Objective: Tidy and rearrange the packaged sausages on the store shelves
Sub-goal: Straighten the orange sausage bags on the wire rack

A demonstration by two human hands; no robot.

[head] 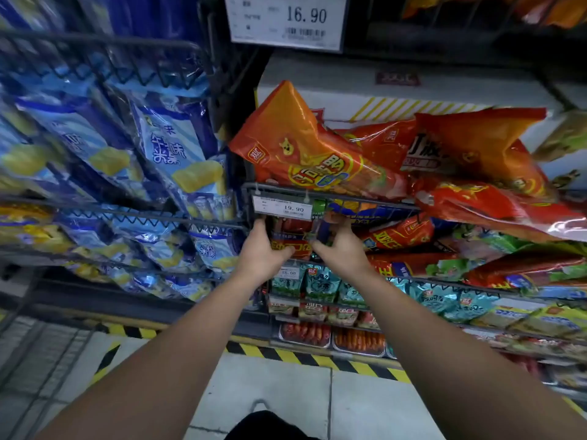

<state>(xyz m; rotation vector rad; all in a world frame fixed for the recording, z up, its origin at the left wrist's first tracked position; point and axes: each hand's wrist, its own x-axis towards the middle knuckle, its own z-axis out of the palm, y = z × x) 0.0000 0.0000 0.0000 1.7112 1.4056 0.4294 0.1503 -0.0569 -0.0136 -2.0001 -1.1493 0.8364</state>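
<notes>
Sausage pack [289, 249], red, centre of frame, on the shelf tier under the 19.90 price tag [282, 208]. Left hand [263, 249] grips its left edge; right hand [341, 250] curled round its right side. Orange packs [305, 147] heaped above.

A large white price tag [286, 22] at the far top reads 16.90, and a small tag [283, 208] clipped to the wire shelf rail [365, 201] under the orange sausage pack [305, 154] reads 19.90. That pack bears a red brand square with the characters 双汇. Nearer, between the wrists, a lower tag [288, 273] seems to read 16.00, though it is blurred, and the yellow characters on the red pack [290, 247] gripped by the left hand [263, 252] and right hand [341, 249] are unreadable.
</notes>
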